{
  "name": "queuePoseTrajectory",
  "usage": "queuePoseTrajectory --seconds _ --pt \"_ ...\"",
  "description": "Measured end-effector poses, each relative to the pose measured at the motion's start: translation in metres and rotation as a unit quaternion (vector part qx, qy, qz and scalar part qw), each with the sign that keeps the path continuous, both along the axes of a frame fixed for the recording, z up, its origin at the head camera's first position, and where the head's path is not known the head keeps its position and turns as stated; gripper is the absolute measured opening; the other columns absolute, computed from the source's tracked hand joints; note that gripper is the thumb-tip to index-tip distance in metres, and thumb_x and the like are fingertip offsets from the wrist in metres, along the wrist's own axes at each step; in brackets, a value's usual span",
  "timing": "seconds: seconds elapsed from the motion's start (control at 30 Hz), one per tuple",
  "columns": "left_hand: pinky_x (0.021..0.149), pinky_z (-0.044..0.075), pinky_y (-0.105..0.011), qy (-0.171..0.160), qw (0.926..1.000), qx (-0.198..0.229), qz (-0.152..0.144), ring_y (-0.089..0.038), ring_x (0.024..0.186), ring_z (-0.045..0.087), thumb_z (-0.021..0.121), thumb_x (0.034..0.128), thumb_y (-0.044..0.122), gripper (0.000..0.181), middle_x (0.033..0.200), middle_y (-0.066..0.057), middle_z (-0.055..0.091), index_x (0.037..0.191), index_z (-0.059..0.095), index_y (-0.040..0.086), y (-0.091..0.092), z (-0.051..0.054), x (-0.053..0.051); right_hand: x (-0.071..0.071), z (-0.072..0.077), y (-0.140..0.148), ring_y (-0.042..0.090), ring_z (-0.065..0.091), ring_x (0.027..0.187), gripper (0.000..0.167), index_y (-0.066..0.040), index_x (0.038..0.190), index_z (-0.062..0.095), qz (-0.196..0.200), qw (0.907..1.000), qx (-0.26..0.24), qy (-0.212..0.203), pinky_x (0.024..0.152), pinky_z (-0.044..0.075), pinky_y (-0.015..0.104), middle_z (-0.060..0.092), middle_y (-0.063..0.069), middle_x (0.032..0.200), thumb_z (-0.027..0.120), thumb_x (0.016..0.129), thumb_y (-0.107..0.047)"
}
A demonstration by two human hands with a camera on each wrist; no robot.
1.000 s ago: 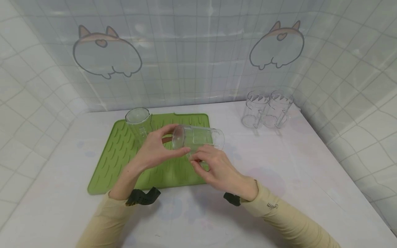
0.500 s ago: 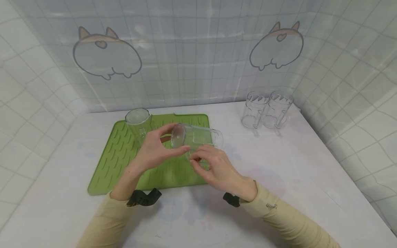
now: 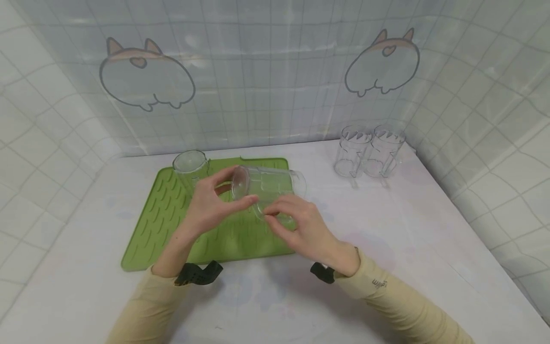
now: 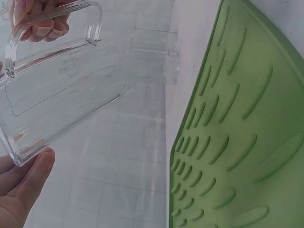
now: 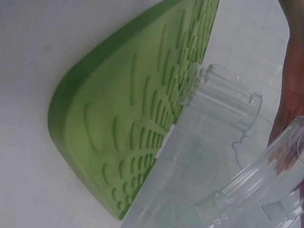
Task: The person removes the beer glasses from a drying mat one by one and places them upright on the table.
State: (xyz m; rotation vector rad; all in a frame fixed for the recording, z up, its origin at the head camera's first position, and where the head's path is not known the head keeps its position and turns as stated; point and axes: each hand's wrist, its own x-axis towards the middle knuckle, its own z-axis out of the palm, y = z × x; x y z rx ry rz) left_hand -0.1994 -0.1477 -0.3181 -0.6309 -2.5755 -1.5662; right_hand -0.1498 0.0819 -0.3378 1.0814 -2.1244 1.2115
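Observation:
A clear glass mug (image 3: 277, 184) is held on its side above the green mat, its base to the left and its mouth to the right. My left hand (image 3: 208, 203) grips it round the base, thumb on the near side. At the handle, my right hand (image 3: 302, 224) pinches with curled fingers; in the left wrist view those fingers (image 4: 45, 28) lie inside the handle loop (image 4: 52, 16). Another glass mug (image 3: 189, 165) stands upright on the mat behind my left hand. The right wrist view shows this standing mug (image 5: 223, 97) beyond the held mug (image 5: 256, 173).
The ridged green drying mat (image 3: 150, 229) lies on a white patterned table covering (image 3: 386, 267). Two more glass mugs, one (image 3: 352, 153) beside the other (image 3: 384, 153), stand upright at the back right. Behind is a tiled-pattern wall sheet (image 3: 270, 86), with similar sheets at both sides.
The held mug has shifted slightly left and away from me, and its tilt has changed a little. Both hands have moved with it, keeping their holds. The other mugs stay put.

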Motion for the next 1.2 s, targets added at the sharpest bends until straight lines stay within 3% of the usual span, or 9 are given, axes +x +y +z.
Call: queuePoseTrajectory --seconds 0.57,0.9,1.2 --pt "0.103 0.054 -0.036 0.017 0.9991 0.031 0.025 -0.021 0.118 0.061 0.087 0.0784 0.023 0.070 0.129 -0.008 0.064 0.140 0.057 0.008 -0.004 0.005 0.000 -0.006 0.015 0.016 0.017 0.065 0.092 0.011 -0.006 0.098 0.073 -0.037 0.9990 -0.022 -0.015 0.085 0.057 0.029 0.071 0.007 0.094 0.071 0.088 -0.001" --pt "0.100 0.053 -0.020 0.034 0.9979 0.044 0.034 -0.017 0.115 0.060 0.086 0.0785 0.018 0.065 0.124 -0.007 0.065 0.137 0.059 0.007 -0.006 0.009 -0.002 -0.008 0.019 0.023 0.015 0.064 0.091 0.013 -0.006 0.099 0.073 -0.056 0.9978 -0.027 -0.023 0.084 0.057 0.030 0.069 0.001 0.093 0.072 0.087 0.000" --pt "0.098 0.053 -0.016 0.026 0.9973 0.055 0.042 -0.014 0.115 0.059 0.084 0.0794 0.015 0.064 0.126 -0.009 0.064 0.138 0.059 0.006 -0.008 0.013 -0.001 -0.008 0.023 0.025 0.014 0.063 0.091 0.011 -0.005 0.098 0.073 -0.070 0.9969 -0.025 -0.027 0.084 0.056 0.028 0.069 0.000 0.094 0.074 0.087 -0.002"
